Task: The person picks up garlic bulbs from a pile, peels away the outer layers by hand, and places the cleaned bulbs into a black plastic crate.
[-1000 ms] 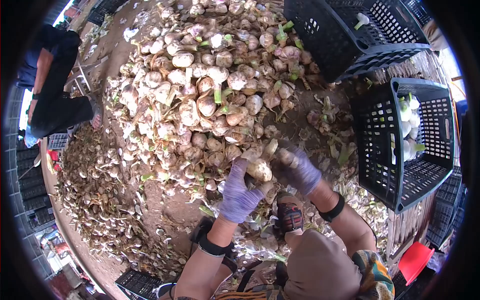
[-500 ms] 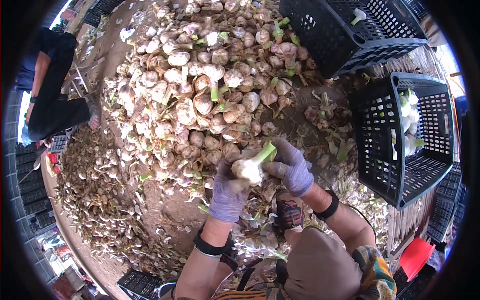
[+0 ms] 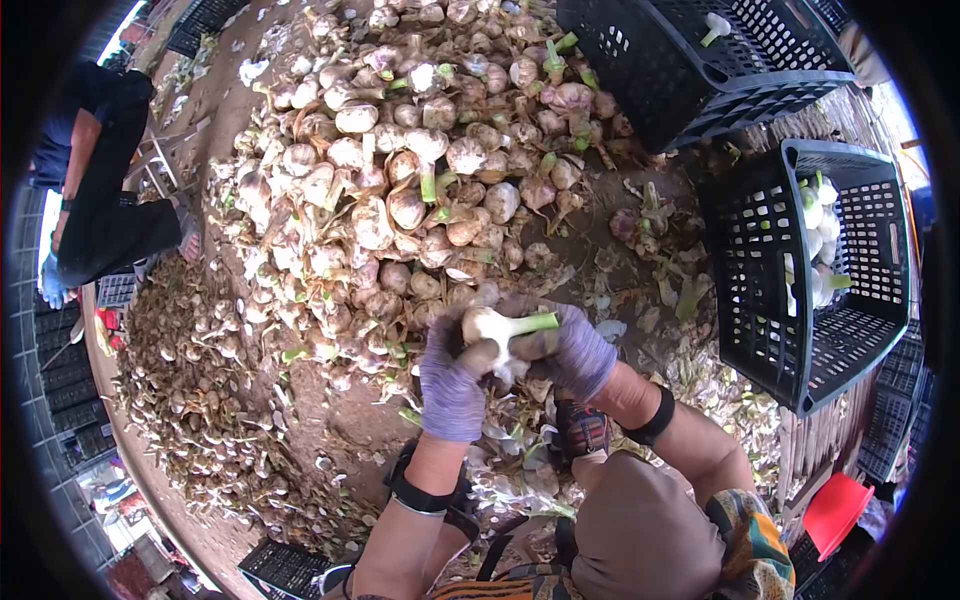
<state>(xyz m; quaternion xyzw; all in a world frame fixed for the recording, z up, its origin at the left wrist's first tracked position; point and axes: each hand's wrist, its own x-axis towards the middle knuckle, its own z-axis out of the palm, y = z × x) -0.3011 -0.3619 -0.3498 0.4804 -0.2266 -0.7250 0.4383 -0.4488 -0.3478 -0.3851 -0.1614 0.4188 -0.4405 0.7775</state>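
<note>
A garlic bulb (image 3: 484, 324) with a thick green-white stem pointing right is between my two gloved hands, above the near edge of a big garlic pile (image 3: 400, 190). My left hand (image 3: 452, 375), in a purple-grey glove, is closed around the bulb's left and lower side. From the right, my right hand (image 3: 575, 350), gloved alike, is closed with thumb and fingers at the bulb's lower right, just under the stem. Pale loose skin hangs below the bulb between the hands. Some of the fingertips are hidden behind the bulb.
A black crate (image 3: 800, 270) at the right holds several white garlic bulbs. Another black crate (image 3: 700, 80) stands beyond it, with one bulb (image 3: 716, 28) on top. A red basin (image 3: 836, 515) is at lower right. A person (image 3: 110, 190) sits at far left.
The bulb has turned in my hands, its stem swinging from up-right to nearly level. My right hand has moved slightly left and down, and loose skin now shows under the bulb.
</note>
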